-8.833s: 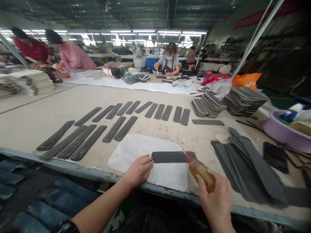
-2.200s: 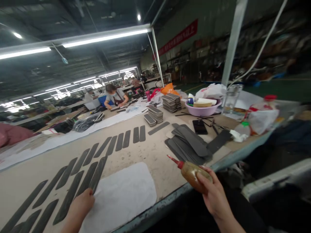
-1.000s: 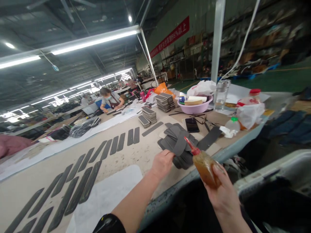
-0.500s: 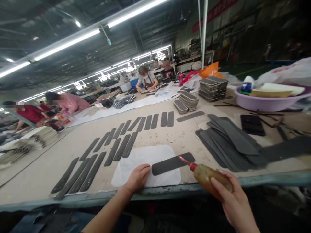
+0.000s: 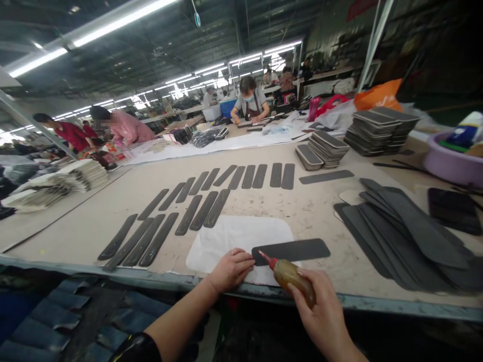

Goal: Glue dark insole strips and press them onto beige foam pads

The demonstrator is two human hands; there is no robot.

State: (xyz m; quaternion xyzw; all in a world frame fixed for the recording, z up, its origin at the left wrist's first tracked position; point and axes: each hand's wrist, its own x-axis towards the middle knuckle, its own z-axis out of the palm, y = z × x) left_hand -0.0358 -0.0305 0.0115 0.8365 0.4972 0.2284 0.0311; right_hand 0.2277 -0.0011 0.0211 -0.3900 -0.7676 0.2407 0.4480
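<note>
My right hand [image 5: 320, 306] is wrapped round an amber squeeze bottle [image 5: 292, 279], probably a glue bottle. Its red nozzle points up and left, with the tip over the left part of a dark grey rounded strip [image 5: 298, 250]. That strip lies flat, partly on a white sheet [image 5: 215, 241] at the table's front edge. At the strip's left end is my left hand [image 5: 232, 269], fingers pressed together, the fingertips at the strip's edge. Several shiny-coated dark strips [image 5: 158, 241] lie in rows to the left and beyond.
A fanned pile of dark grey pieces [image 5: 400, 236] lies on the right, near a black phone [image 5: 453, 211] and a purple basin [image 5: 449, 163]. Stacked strips [image 5: 381, 131] stand farther back. Pale stacks [image 5: 56, 183] are at far left. A co-worker [image 5: 251, 103] works across the table.
The view has swung left and down. My right hand has brought the bottle's nozzle from the strip's right part to its left end. My left hand stays at that end.
</note>
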